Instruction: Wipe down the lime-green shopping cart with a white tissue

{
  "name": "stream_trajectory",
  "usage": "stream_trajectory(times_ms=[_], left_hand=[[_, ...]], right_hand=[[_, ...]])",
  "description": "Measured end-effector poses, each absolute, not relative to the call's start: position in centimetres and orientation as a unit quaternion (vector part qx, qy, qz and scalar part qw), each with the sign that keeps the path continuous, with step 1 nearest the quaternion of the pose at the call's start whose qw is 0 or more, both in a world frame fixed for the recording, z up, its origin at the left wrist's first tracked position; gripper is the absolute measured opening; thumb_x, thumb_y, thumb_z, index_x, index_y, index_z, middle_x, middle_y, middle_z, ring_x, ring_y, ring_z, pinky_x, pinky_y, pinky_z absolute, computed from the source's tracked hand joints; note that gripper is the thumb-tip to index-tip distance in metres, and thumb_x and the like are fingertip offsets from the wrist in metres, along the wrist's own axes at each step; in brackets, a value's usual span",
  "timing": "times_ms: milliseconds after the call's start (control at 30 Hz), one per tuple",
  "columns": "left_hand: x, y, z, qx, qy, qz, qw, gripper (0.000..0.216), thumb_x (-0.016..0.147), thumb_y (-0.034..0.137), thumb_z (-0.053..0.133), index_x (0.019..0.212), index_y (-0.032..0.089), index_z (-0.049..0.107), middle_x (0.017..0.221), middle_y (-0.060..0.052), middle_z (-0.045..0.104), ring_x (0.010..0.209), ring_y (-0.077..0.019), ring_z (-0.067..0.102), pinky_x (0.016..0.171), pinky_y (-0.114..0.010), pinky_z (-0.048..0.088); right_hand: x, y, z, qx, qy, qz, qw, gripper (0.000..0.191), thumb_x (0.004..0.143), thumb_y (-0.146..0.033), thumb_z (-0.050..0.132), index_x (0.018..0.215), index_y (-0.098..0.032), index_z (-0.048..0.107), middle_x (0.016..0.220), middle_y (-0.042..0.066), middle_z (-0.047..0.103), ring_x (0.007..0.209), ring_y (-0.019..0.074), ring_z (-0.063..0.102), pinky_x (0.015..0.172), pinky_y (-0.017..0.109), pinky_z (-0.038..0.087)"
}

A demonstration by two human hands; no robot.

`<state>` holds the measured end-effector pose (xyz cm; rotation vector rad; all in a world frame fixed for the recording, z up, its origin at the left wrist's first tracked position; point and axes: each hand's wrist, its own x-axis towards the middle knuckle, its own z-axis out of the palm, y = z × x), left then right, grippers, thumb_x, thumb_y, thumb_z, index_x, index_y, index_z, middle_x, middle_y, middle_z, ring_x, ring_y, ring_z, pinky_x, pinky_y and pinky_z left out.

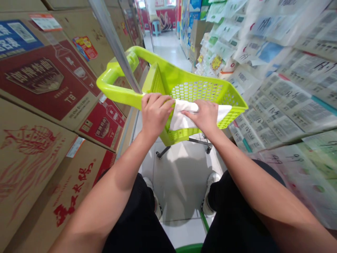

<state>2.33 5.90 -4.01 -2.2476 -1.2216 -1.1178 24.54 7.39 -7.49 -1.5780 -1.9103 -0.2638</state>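
At the bottom edge, part of a green object (189, 248) is seen between knees clothed in black trousers (134, 219). Beyond them, two pale shoes (210, 193) are planted apart on the tiled floor (179, 182), across which a soft shadow is cast. Above the floor, both forearms are stretched forward to a lime-green shopping cart (189, 73), which is stood in the aisle with its handle turned to the left. Its near rim is gripped by the left hand (157, 110), the fingers being curled over the top; whether the cloth's edge is also touched by them cannot be told. Just beside it, a white cloth (180, 121) is draped over the same rim and down the outer side, and it is held there by the right hand (205, 113), with the thumb laid along the outside and the fingers bent over the top. Below the basket, dark wheels (209, 149) are seen on metal legs. The handle loop is crossed by a slanting metal pole (113, 42), its lower end hidden behind the near bar. The aisle is lined on the left by stacked cardboard boxes (34, 80) and on the right by piled plastic-wrapped packs (284, 95), several marked with handwritten prices. Far down the aisle, a light-blue stool (156, 28) is placed.
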Motion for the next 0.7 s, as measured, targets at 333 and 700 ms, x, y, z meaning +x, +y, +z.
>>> stream_trajectory(times_ms=[333,700], left_hand=[[1.8,6.3,-3.8,-0.793,-0.422,-0.388,0.206,0.021,0.099,0.026,0.065,0.114,0.035,0.076,0.118,-0.001,0.08,0.115,-0.0277,0.066,0.109,-0.052,0.043],[1.0,6.4,-3.9,-0.79,-0.429,-0.387,0.205,0.022,0.096,0.024,0.068,0.114,0.036,0.075,0.119,-0.001,0.08,0.115,-0.0287,0.065,0.108,-0.055,0.044]], right_hand=[[23.8,7.9,-7.1,-0.568,-0.768,-0.104,0.276,0.061,0.096,-0.074,0.059,0.121,-0.02,0.069,0.121,0.017,0.073,0.114,0.0387,0.059,0.093,0.046,0.039],[24.3,7.1,-8.2,-0.598,-0.733,-0.121,0.301,0.059,0.096,-0.071,0.058,0.124,-0.019,0.066,0.118,0.019,0.069,0.116,0.041,0.055,0.102,0.053,0.036]])
